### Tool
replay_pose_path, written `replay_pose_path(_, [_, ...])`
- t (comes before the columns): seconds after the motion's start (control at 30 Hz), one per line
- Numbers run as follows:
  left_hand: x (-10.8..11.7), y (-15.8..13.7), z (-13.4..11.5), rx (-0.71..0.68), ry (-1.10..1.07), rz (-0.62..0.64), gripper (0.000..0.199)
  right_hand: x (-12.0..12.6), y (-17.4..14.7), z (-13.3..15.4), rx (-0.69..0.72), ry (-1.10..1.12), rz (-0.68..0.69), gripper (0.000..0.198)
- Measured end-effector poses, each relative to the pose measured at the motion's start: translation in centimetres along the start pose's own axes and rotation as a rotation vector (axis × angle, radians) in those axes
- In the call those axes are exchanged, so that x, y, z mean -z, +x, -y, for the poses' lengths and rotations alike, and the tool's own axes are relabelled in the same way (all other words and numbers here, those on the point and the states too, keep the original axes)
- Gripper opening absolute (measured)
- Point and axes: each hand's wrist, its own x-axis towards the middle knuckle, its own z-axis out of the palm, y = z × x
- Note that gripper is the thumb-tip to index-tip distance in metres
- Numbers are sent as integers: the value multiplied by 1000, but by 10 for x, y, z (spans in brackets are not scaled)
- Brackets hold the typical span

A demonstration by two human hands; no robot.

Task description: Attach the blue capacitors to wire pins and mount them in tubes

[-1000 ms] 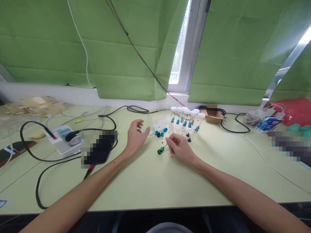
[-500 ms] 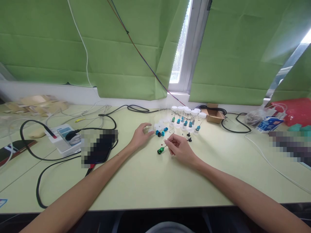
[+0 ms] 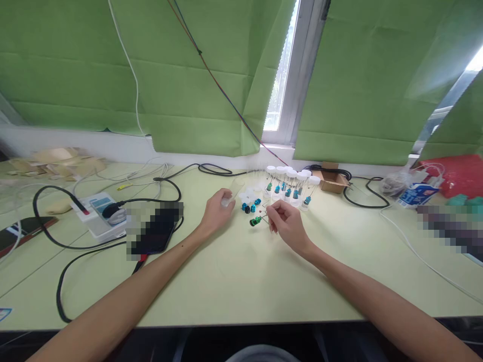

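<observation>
My left hand (image 3: 218, 210) is closed around a clear plastic tube (image 3: 237, 187), which leans up and away from the fingers. Between thumb and fingertips, my right hand (image 3: 286, 221) pinches a thin metal rod with a shiny green and black fitting (image 3: 255, 220) on its lower left end. This fitting hangs a little above the table. Several small blue and black fittings (image 3: 250, 206) lie between the two hands, beside white translucent caps (image 3: 248, 195). Behind my right hand stand several clear tubes with white caps (image 3: 301, 177), with blue or green pieces inside.
An open cardboard box (image 3: 334, 180) sits at the back right, near black cables. On the left are a power strip (image 3: 100, 216), looped black cords and a phone (image 3: 160, 231). A blue and white packet (image 3: 418, 193) and a red bag (image 3: 462, 173) are at far right.
My right hand has lifted the green fitting up and slightly right. My left hand has closed on the clear tube and drawn slightly left; the tube now shows tilted.
</observation>
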Motion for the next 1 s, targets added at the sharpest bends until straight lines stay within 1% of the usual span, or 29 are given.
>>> replay_pose_path(0.1, [1,-1,-1,-75,48,-9,21,4,4,2,49,47,-143,28])
replay_pose_path(0.2, [1,-2,-2,-148,96,0,22,8,7,4,57,102,-291,28])
replay_pose_path(0.27, [2,-3,-1,-178,127,19,22,9,9,4,52,136,-360,29])
replay_pose_path(0.33, [3,-4,-2,-208,158,59,22,10,11,4,47,158,-394,30])
replay_pose_path(0.43, [2,-6,-2,-243,173,130,22,10,12,2,35,180,-396,31])
replay_pose_path(0.57, [1,-9,-5,-267,154,185,23,9,11,-1,26,206,-350,32])
replay_pose_path(0.73, [0,-12,-8,-273,133,209,24,6,10,-4,-12,242,-297,30])
replay_pose_path(1.0, [-1,-16,-17,-299,97,199,24,5,10,-4,-35,222,-253,30])
